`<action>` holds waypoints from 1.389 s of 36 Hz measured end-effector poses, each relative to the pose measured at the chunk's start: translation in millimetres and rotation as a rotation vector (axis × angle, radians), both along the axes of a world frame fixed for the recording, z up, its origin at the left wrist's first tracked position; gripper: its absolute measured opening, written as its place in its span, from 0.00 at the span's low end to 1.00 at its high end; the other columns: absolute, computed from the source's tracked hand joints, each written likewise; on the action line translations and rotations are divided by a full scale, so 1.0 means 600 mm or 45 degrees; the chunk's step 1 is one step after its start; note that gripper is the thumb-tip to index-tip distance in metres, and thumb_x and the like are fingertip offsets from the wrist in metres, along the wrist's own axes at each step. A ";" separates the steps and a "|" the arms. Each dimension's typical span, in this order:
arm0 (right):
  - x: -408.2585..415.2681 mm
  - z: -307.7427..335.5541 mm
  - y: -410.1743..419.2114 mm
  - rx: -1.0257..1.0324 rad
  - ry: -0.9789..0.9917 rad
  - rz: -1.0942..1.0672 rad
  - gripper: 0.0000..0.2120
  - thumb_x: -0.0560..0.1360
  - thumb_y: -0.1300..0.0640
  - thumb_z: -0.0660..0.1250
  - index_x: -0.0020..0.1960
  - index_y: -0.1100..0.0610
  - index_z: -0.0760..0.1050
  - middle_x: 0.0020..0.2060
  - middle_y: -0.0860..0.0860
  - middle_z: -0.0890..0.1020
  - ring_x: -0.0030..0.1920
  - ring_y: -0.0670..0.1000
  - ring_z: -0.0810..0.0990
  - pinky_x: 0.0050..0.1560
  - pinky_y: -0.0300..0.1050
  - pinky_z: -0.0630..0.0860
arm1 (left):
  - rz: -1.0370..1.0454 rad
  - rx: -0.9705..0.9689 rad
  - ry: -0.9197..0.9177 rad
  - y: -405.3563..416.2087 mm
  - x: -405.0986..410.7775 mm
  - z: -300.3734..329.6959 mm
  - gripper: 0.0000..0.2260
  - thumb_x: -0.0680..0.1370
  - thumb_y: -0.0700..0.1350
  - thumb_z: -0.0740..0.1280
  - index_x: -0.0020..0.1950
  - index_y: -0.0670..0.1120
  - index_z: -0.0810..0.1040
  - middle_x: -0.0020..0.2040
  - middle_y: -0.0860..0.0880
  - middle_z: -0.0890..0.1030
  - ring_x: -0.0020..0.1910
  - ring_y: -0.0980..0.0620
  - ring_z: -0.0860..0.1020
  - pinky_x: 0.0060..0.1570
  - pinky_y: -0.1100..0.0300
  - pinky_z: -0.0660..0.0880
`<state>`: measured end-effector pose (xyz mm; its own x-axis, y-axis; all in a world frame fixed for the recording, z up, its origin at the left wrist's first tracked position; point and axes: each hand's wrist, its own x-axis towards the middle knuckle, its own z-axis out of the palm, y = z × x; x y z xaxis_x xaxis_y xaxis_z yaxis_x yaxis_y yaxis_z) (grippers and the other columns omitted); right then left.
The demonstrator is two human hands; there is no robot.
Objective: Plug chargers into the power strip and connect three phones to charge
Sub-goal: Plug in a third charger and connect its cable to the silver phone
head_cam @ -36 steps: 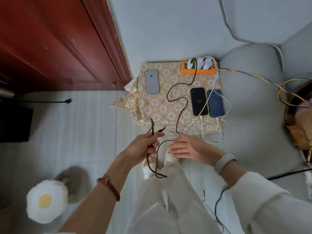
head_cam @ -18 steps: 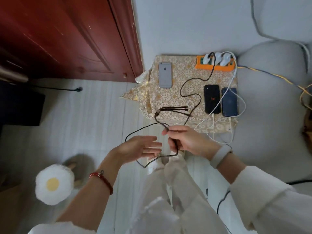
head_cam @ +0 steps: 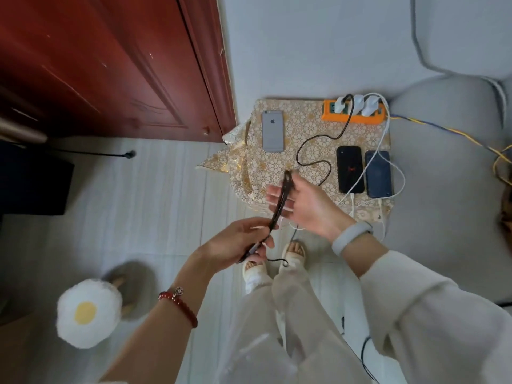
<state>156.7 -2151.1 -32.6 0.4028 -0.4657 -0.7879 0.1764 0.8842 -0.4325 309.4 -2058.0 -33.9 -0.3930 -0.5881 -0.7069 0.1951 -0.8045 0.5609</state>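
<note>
Nearest the camera, the left hand (head_cam: 238,243), with a red bead bracelet (head_cam: 178,303) on its wrist, gripped the lower part of a bundled black charging cable (head_cam: 277,209) with its fingers curled round it. Just beyond and to the right of it, the right hand (head_cam: 307,203), with a pale grey wristband (head_cam: 350,236), was held palm up with relaxed, spread fingers, and the upper loop of the cable lay across those fingers; whether the thumb pinched it could not be told. Below the hands a loose end of the cable hung over the person's feet in white slippers (head_cam: 256,270). Well to the left of the left hand stood a fluffy fried-egg-shaped cushion (head_cam: 88,314).

Beyond the hands was a small table under a gold floral-patterned cloth (head_cam: 299,128). From the right hand the black cable snaked away across the cloth to a white charger plug (head_cam: 339,103) in the orange power strip (head_cam: 353,117) at the far edge. Just right of the right hand lay a black phone (head_cam: 349,169) and, beside it, a dark blue phone (head_cam: 378,173), each with a white cable (head_cam: 383,137) at its near end. Farther off, beyond the right hand and a little to its left, a silver-grey phone (head_cam: 273,131) lay face down with no cable touching it. Beyond the left hand stood a dark red wooden door (head_cam: 110,65).
</note>
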 end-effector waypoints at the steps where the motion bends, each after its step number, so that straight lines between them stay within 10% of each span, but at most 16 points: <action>1: 0.011 0.002 -0.004 -0.050 0.029 -0.056 0.09 0.79 0.54 0.56 0.49 0.59 0.70 0.42 0.57 0.81 0.44 0.56 0.80 0.48 0.49 0.77 | -0.032 0.002 -0.029 0.005 0.003 -0.001 0.07 0.79 0.38 0.60 0.55 0.42 0.75 0.39 0.47 0.80 0.31 0.53 0.77 0.37 0.61 0.77; 22: 0.041 -0.027 -0.044 -0.638 0.432 0.178 0.02 0.75 0.64 0.63 0.44 0.62 0.74 0.33 0.54 0.79 0.30 0.48 0.77 0.34 0.38 0.75 | 0.039 -0.101 -0.412 -0.080 0.012 -0.051 0.14 0.79 0.49 0.61 0.63 0.48 0.74 0.58 0.50 0.80 0.57 0.53 0.78 0.61 0.55 0.71; 35: 0.016 -0.087 -0.131 -0.832 0.642 0.436 0.04 0.72 0.62 0.69 0.43 0.63 0.81 0.31 0.53 0.81 0.32 0.46 0.79 0.38 0.37 0.76 | 0.586 -0.075 -0.731 -0.227 -0.031 -0.080 0.03 0.75 0.42 0.68 0.45 0.45 0.81 0.34 0.50 0.78 0.33 0.54 0.72 0.38 0.60 0.71; 38: -0.001 -0.103 -0.151 -0.806 0.660 0.376 0.04 0.73 0.60 0.67 0.46 0.59 0.81 0.37 0.57 0.82 0.38 0.53 0.79 0.46 0.51 0.77 | 0.555 -0.045 -0.779 -0.239 -0.027 -0.101 0.04 0.75 0.40 0.67 0.47 0.42 0.80 0.32 0.49 0.77 0.30 0.57 0.73 0.39 0.60 0.72; 41: -0.009 -0.116 -0.165 -0.835 0.646 0.379 0.09 0.76 0.59 0.63 0.44 0.65 0.77 0.27 0.54 0.73 0.28 0.48 0.69 0.30 0.44 0.69 | 0.529 0.023 -0.870 -0.242 -0.019 -0.130 0.05 0.75 0.38 0.67 0.49 0.40 0.80 0.34 0.49 0.78 0.28 0.60 0.74 0.36 0.65 0.72; 50: 0.015 -0.220 -0.176 -0.835 0.835 0.525 0.13 0.79 0.59 0.56 0.49 0.65 0.76 0.27 0.45 0.69 0.26 0.45 0.65 0.27 0.38 0.63 | 0.229 0.230 -1.315 -0.274 0.014 -0.231 0.17 0.77 0.44 0.63 0.66 0.42 0.72 0.60 0.44 0.77 0.58 0.45 0.75 0.55 0.56 0.71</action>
<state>165.8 -2256.7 -164.8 0.2095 -0.8083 -0.5502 -0.5352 0.3761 -0.7564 317.9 -2222.4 -172.8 0.5295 -0.4308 -0.7308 -0.1832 -0.8992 0.3974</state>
